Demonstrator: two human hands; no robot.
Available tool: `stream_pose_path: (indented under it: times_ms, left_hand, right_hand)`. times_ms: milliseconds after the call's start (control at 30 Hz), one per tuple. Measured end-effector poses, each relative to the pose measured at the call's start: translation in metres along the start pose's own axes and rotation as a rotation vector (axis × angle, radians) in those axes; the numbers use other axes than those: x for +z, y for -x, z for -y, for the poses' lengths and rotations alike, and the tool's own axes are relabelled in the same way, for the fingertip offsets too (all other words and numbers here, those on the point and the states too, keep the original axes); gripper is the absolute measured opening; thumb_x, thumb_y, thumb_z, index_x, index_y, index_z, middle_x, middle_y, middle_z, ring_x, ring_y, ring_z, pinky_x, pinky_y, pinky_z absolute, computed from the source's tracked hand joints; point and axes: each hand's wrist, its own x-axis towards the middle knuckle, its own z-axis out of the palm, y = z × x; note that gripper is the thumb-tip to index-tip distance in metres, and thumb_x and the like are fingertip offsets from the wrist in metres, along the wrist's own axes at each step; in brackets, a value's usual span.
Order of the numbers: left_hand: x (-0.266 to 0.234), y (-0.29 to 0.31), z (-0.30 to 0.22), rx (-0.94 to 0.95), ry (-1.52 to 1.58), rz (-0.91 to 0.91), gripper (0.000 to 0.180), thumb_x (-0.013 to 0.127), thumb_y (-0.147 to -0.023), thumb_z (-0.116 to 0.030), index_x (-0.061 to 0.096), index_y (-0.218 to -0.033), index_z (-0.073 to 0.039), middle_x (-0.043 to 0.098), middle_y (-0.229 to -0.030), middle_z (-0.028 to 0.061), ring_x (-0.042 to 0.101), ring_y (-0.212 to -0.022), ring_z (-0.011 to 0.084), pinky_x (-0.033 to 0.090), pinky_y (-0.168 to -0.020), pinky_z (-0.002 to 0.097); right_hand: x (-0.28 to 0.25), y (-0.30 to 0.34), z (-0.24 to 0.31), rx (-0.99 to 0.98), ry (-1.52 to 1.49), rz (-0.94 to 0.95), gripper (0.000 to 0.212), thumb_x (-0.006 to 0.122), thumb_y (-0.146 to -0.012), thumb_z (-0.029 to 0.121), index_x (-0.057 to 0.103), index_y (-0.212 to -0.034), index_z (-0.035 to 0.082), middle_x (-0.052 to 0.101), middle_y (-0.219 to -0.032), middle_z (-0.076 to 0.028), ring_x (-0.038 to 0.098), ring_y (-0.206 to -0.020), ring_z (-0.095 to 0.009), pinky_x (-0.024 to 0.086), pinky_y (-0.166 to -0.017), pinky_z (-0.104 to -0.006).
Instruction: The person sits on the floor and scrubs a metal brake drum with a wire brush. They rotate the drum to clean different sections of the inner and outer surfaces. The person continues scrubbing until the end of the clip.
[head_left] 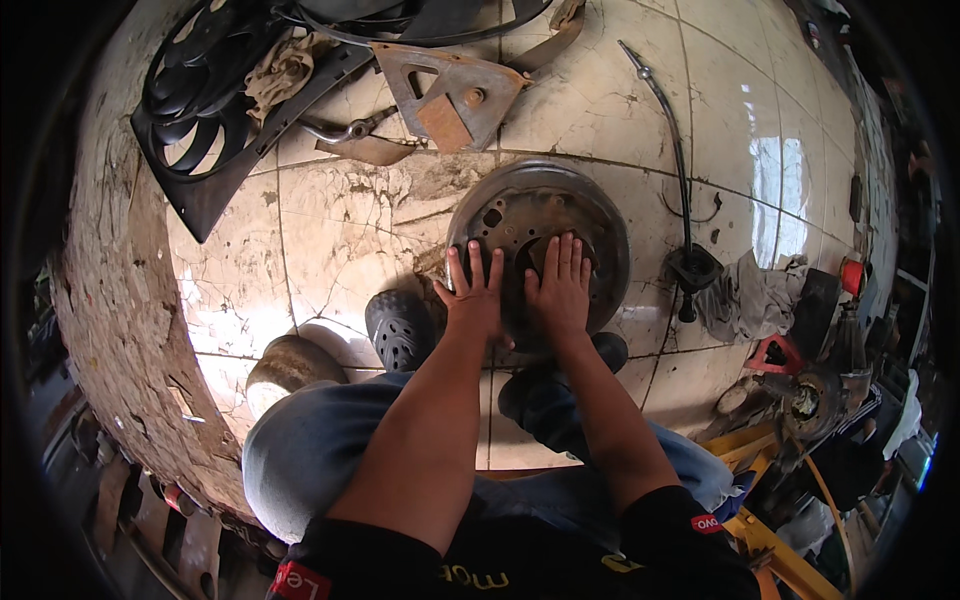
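Note:
A round, dark metal brake drum point(530, 184) with several holes lies on the tiled floor between my feet. My left hand point(474, 292) is open at its left side, palm down, with fingers spread. On the right part of the drum's face, my right hand point(560, 290) is also open, its fingers stretched forward and the thumb apart. Both hands appear to rest on the metal without gripping it. They and my forearms hide the near part of the drum and some of its centre.
A black fan shroud point(175, 200), a crumpled rag point(280, 72) and a rusty metal bracket point(450, 95) lie at the far left. To the right are a gear lever point(665, 105) with a black base, a grey cloth point(745, 295) and a red triangular stand point(775, 353).

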Motion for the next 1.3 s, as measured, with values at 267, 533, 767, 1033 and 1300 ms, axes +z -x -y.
stream_pose_path:
  times_ms: [267,533,767,1033,1300]
  left_hand:
    - [-0.003,0.003,-0.001,0.014,-0.01,-0.009,0.149,0.092,-0.049,-0.048,-0.009,-0.155,-0.02,-0.016,-0.16,0.018,-0.015,-0.144,0.0481,0.019,-0.106,0.0737]
    - [-0.002,0.006,-0.001,0.011,-0.025,-0.044,0.149,0.092,-0.048,-0.048,-0.007,-0.156,-0.021,-0.016,-0.16,0.0185,-0.015,-0.144,0.0482,0.019,-0.106,0.0734]
    - [-0.002,0.002,-0.001,-0.006,-0.007,-0.008,0.149,0.092,-0.049,-0.049,-0.007,-0.156,-0.02,-0.015,-0.16,0.0182,-0.014,-0.144,0.0485,0.02,-0.106,0.0734]
    - [-0.002,0.001,-0.001,0.002,-0.015,-0.01,0.15,0.092,-0.048,-0.049,-0.008,-0.155,-0.022,-0.016,-0.16,0.0174,-0.016,-0.144,0.0479,0.019,-0.106,0.0737]
    - [0.002,0.001,0.001,0.003,-0.006,-0.036,0.151,0.093,-0.047,-0.049,-0.009,-0.155,-0.022,-0.017,-0.16,0.0167,-0.016,-0.144,0.0477,0.019,-0.106,0.074]
  right_hand:
    - [-0.004,-0.027,-0.004,0.009,-0.023,-0.049,0.066,0.05,-0.094,0.035,0.034,-0.145,-0.003,0.031,-0.152,-0.025,0.027,-0.142,-0.041,0.022,-0.115,-0.0537]
    - [-0.009,-0.03,-0.004,-0.004,-0.033,-0.066,0.066,0.049,-0.094,0.036,0.034,-0.145,-0.003,0.03,-0.152,-0.025,0.026,-0.143,-0.04,0.021,-0.116,-0.0541]
    - [-0.001,-0.007,-0.007,-0.02,-0.027,-0.004,0.066,0.05,-0.093,0.036,0.035,-0.144,-0.004,0.03,-0.152,-0.026,0.026,-0.143,-0.041,0.022,-0.115,-0.054]
    - [-0.005,-0.038,-0.001,0.029,-0.063,-0.042,0.07,0.049,-0.093,0.039,0.032,-0.146,-0.004,0.028,-0.153,-0.026,0.024,-0.144,-0.041,0.02,-0.116,-0.0542]
    - [-0.006,-0.031,0.0,-0.018,-0.065,-0.063,0.071,0.049,-0.093,0.039,0.03,-0.147,-0.003,0.026,-0.154,-0.025,0.022,-0.145,-0.041,0.018,-0.117,-0.0535]
